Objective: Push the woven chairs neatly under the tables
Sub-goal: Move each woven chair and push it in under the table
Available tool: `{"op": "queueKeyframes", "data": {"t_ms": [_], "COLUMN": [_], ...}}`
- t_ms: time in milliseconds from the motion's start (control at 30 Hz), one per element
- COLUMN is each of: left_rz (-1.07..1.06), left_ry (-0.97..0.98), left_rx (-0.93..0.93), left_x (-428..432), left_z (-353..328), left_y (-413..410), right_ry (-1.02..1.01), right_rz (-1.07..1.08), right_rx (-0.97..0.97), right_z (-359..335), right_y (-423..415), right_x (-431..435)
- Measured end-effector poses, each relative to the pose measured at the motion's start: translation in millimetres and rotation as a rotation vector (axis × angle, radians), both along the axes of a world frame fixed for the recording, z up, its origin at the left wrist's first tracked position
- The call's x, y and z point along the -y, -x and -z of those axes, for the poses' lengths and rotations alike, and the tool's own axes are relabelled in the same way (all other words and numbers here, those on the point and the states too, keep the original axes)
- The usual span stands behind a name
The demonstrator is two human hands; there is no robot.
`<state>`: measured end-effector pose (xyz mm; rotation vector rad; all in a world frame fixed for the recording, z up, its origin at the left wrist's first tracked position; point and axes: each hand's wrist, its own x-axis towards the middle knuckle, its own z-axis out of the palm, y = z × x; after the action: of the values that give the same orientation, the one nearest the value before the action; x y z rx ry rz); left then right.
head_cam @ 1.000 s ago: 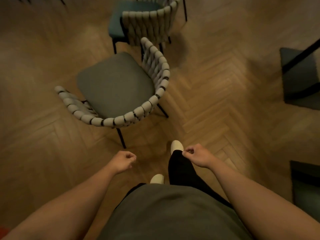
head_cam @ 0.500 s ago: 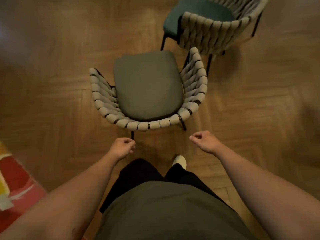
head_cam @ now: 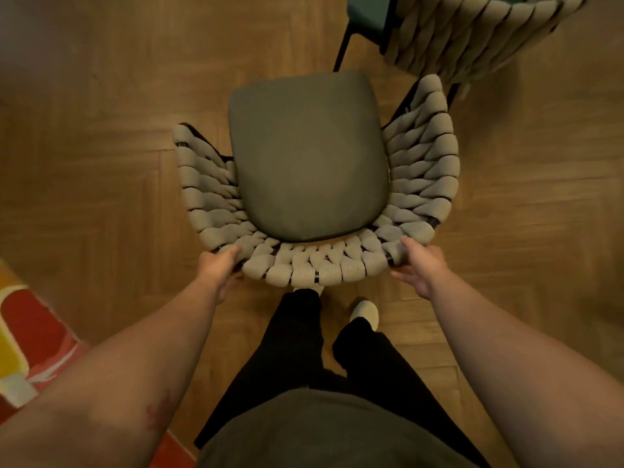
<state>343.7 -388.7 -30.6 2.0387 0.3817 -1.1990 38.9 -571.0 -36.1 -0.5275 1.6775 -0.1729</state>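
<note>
A: What kind of place is shown?

B: An indoor dining or seating room is suggested. A herringbone wooden floor (head_cam: pixel 101 96) is seen, and a woven chair (head_cam: pixel 310 157) with a padded seat is placed just beside a second chair (head_cam: pixel 472 35) with the same woven back.

A: Is a home or a café meant?

B: It cannot be told. Only a coloured rug (head_cam: pixel 30 332) is seen at the left edge.

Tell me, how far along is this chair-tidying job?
Done: nothing that shows; no table is in view, and both chairs stand on open floor. In hand: the left hand and right hand grip the woven back of the near chair, ready to push. Left: sliding it under a table, then the second chair beyond it.
</note>
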Motion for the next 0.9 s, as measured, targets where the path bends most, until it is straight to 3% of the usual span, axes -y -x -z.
{"op": "queueKeyframes", "data": {"t_ms": [167,333,900], "left_rz": [-0.084,-0.194,-0.176], "left_ry": [-0.030,0.064,0.141], "left_rx": [-0.023,-0.076,-0.133], "left_x": [13,8,4], "left_z": [24,40,40], "left_y": [-10,-15,-21], "right_ry": [-0.051,-0.111,-0.051], "right_rz": [0.198,0.319,0.415], "right_rx": [-0.021,-0.028,-0.042], "right_z": [30,51,54], "right_y": [-9,-8,-3], "right_x": [12,25,6]}}
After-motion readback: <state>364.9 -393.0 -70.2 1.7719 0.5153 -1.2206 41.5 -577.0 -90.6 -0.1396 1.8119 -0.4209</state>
